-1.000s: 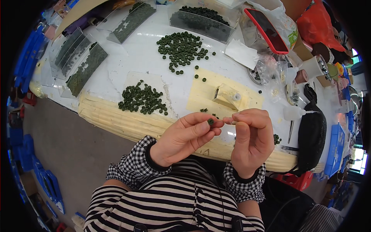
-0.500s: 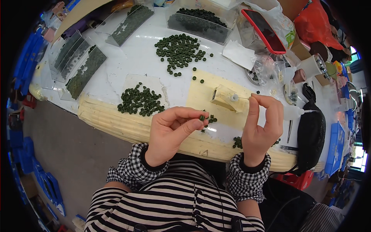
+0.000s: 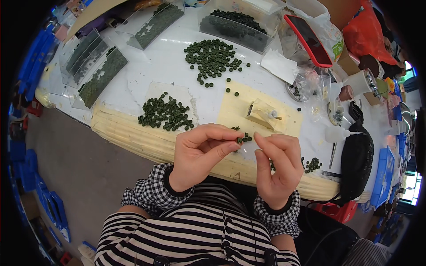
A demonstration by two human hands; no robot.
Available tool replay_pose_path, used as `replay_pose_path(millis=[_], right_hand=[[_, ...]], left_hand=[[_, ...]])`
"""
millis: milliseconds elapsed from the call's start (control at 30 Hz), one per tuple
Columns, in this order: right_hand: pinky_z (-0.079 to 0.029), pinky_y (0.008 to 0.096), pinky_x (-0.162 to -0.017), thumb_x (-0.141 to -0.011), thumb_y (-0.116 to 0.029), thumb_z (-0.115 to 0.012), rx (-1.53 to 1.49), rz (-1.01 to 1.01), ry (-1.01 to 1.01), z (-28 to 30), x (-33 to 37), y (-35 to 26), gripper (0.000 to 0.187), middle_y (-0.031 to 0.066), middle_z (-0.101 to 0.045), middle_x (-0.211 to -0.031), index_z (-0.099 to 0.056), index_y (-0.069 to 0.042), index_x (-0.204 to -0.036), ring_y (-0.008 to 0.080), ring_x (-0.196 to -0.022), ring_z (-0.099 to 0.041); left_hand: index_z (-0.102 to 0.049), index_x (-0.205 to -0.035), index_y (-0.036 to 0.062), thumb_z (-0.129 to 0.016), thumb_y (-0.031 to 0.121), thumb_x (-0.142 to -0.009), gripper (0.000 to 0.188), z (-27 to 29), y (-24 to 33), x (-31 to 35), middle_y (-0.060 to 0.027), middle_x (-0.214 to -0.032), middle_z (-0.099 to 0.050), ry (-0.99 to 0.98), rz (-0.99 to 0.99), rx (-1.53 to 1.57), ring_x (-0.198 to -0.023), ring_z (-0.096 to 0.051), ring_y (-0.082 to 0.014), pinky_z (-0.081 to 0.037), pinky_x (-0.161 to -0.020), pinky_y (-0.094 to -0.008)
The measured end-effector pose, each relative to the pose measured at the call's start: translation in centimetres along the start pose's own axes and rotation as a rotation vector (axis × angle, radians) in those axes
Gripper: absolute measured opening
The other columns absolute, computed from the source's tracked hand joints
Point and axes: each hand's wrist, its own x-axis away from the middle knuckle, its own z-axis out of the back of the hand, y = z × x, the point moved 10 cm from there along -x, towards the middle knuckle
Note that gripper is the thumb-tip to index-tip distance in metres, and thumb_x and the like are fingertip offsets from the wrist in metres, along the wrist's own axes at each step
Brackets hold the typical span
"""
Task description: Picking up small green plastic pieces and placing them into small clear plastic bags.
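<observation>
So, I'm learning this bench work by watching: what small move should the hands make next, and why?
Probably bring the right hand in to meet the small green beads pinched in the left hand: its fingertips sit just beside them, apart, above the yellow mat.

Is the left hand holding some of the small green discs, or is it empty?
Holding. The left hand pinches a few small green discs between thumb and fingertips, above the yellow sheet.

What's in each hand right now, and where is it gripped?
Left hand pinches small dark green beads by their sides between thumb and fingertips. Whether the right hand holds anything cannot be told.
</observation>
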Motion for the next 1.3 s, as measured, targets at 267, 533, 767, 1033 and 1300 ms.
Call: replay_pose_path(millis=[267,533,767,1033,1300], right_hand=[[-0.05,0.0338,-0.072,-0.072,0.002,-0.075,-0.118,0.047,-0.039,-1.5,1.2,-0.4,0.035,0.007,-0.065,-0.088,-0.074,-0.003,-0.107,0.0231,-0.078,-0.058],[-0.05,0.0337,-0.072,-0.073,0.003,-0.075,-0.195,0.018,-0.056,-1.8,1.4,-0.2,0.034,0.0079,-0.064,-0.087,-0.073,-0.001,-0.107,0.0236,-0.079,-0.059],[-0.05,0.0327,-0.07,-0.075,0.005,-0.073,-0.232,-0.004,-0.067,-1.9,1.5,0.1,0.033,0.0083,-0.064,-0.087,-0.072,0.001,-0.107,0.0233,-0.079,-0.06],[-0.049,0.0322,-0.071,-0.076,0.004,-0.073,-0.295,-0.045,-0.098,-2.0,1.5,0.6,0.035,0.0088,-0.064,-0.089,-0.071,0.0,-0.11,0.0233,-0.079,-0.059],[-0.048,0.0326,-0.071,-0.075,0.003,-0.073,-0.264,0.038,-0.092,-2.0,1.3,0.2,0.036,0.0079,-0.064,-0.089,-0.072,-0.001,-0.111,0.0228,-0.079,-0.059]], left_hand=[[-0.066,-0.11,-0.0063,-0.064,-0.01,-0.088,0.022,-0.2,0.2,0.1,-0.015,-0.11,-0.066,-0.027,-0.017,-0.039,-0.101,-0.066,-0.0183,-0.056,-0.09,-0.0278],[-0.07,-0.103,-0.0046,-0.066,-0.012,-0.084,0.021,-0.2,1.1,-0.1,-0.0156,-0.103,-0.069,-0.02,-0.078,-0.18,-0.095,-0.068,-0.0196,-0.056,-0.084,-0.0276],[-0.071,-0.102,-0.0039,-0.067,-0.013,-0.083,0.021,-0.4,1.5,-0.5,-0.0158,-0.101,-0.07,-0.057,-0.105,-0.275,-0.093,-0.069,-0.0204,-0.056,-0.08,-0.0268],[-0.071,-0.103,-0.0038,-0.068,-0.007,-0.086,0.018,-0.1,0.3,-0.7,-0.0126,-0.098,-0.071,-0.047,0.036,-0.107,-0.092,-0.068,-0.0155,-0.055,-0.081,-0.0254],[-0.068,-0.108,-0.0048,-0.068,-0.005,-0.087,0.02,0.1,-0.6,-0.4,-0.0125,-0.102,-0.07,-0.076,0.13,0.006,-0.094,-0.067,-0.0147,-0.056,-0.084,-0.0252]])
